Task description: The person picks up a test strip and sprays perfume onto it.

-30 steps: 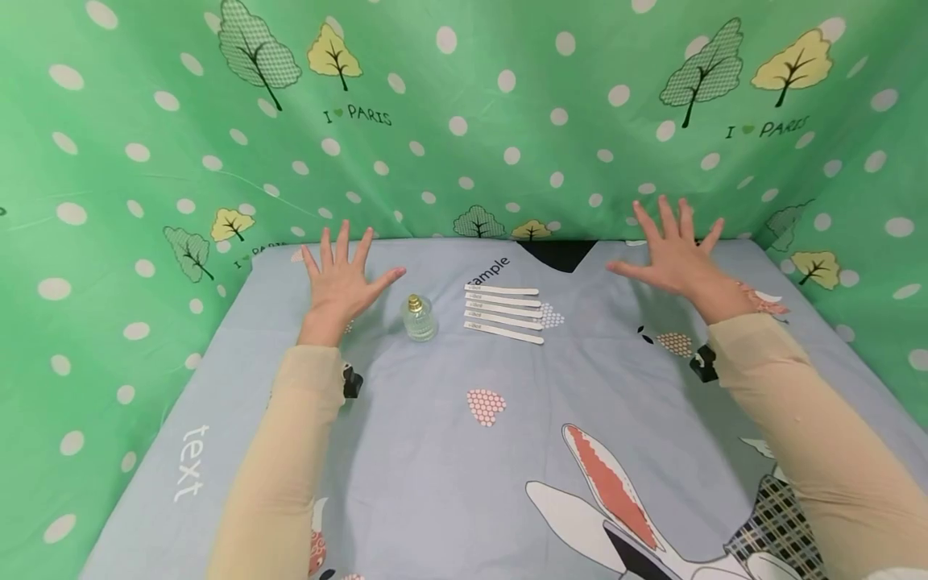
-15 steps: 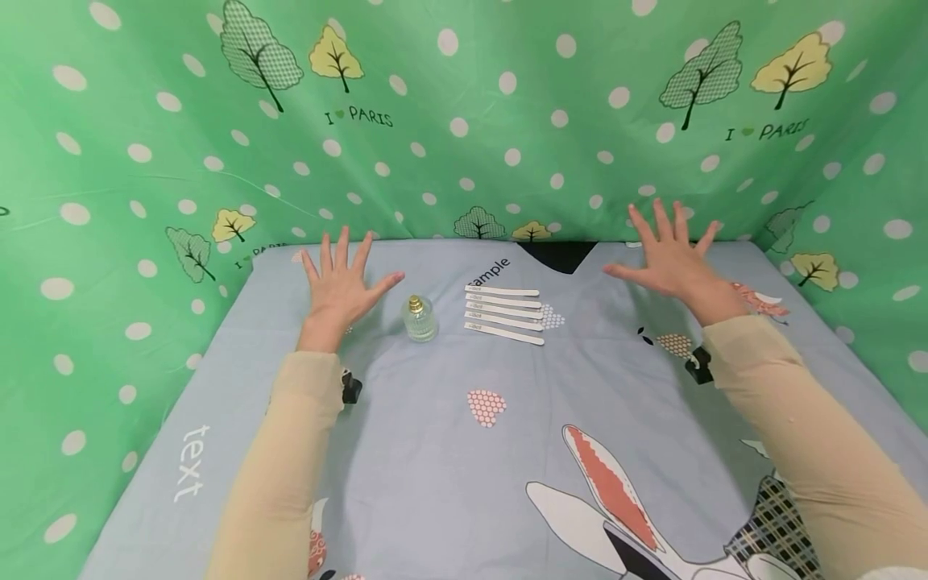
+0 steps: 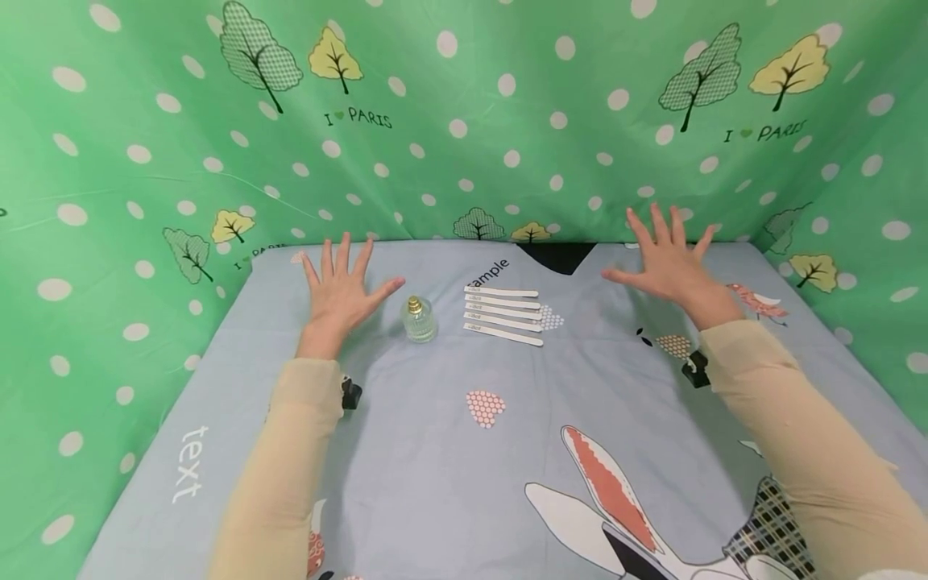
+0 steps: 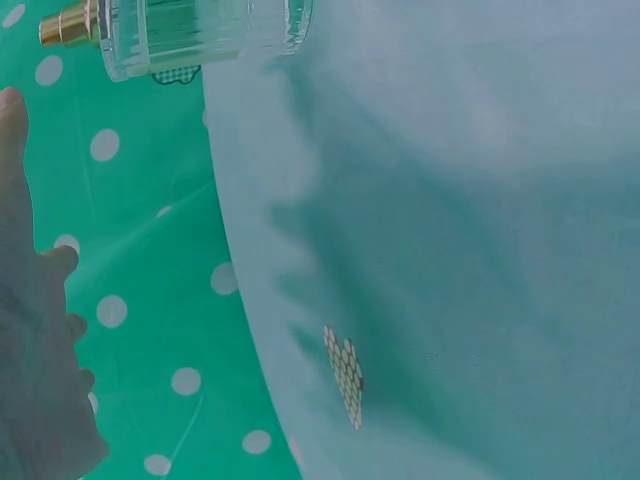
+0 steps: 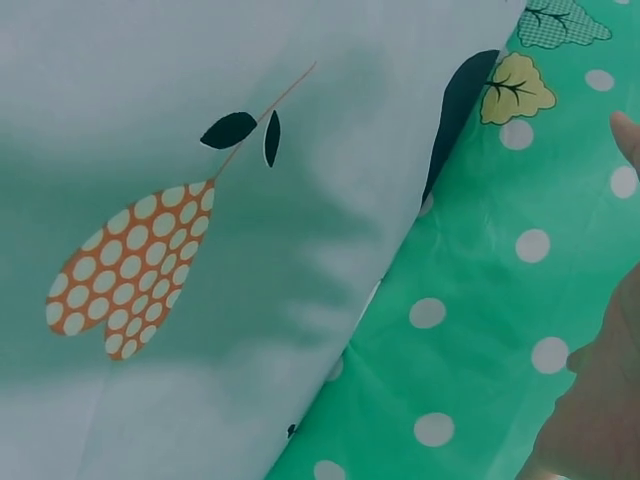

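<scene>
My left hand [image 3: 336, 300] hovers over the left part of the cloth with fingers spread, holding nothing. Just right of its thumb stands a clear glass perfume bottle [image 3: 420, 322] with a gold spray top; the left wrist view shows the bottle [image 4: 210, 35] at its top edge. Several thin white paper strips [image 3: 503, 306] lie fanned in a stack of rows right of the bottle, with small print on their left ends. Over the right side, my right hand [image 3: 667, 270] is spread wide and grips nothing. Part of that hand [image 5: 600, 395] shows at the right wrist view's edge.
A blue-grey printed cloth [image 3: 435, 483] covers the table, with a rabbit print [image 3: 609, 491] at front right. Green dotted fabric [image 3: 449, 89] hangs along the back and both sides.
Both hands have drifted slightly toward me, the right one also a little to the left. The bottle and strips stay where they were.
</scene>
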Action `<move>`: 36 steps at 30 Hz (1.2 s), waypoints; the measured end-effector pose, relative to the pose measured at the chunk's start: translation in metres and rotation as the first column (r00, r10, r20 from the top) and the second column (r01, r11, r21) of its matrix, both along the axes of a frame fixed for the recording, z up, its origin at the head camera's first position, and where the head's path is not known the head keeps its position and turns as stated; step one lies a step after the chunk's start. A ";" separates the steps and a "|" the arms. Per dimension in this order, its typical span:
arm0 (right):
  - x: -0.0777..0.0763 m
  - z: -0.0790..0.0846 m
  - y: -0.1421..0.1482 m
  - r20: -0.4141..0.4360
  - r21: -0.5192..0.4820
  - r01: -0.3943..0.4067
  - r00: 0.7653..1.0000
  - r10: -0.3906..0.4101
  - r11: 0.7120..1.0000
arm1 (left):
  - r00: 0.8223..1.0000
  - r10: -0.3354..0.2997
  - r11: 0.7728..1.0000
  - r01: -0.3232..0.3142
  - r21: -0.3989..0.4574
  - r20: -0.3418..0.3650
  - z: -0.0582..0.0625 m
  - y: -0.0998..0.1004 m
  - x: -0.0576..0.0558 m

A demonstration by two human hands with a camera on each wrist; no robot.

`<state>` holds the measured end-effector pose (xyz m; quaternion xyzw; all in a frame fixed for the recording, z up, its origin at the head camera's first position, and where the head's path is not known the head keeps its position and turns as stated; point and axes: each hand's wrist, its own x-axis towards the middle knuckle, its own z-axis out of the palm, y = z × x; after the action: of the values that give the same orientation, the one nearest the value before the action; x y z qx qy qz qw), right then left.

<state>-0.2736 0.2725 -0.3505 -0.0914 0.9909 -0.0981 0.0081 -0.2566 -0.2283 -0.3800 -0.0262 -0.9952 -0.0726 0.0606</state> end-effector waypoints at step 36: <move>0.000 -0.025 -0.002 -0.020 -0.042 -0.005 1.000 0.004 0.999 | 1.000 -0.026 0.997 0.027 0.067 -0.007 -0.014 0.006 0.018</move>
<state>-0.2734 0.2707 -0.3759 -0.0947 0.9885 -0.1179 -0.0035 -0.2382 -0.2222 -0.3943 -0.0375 -0.9915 -0.1066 0.0637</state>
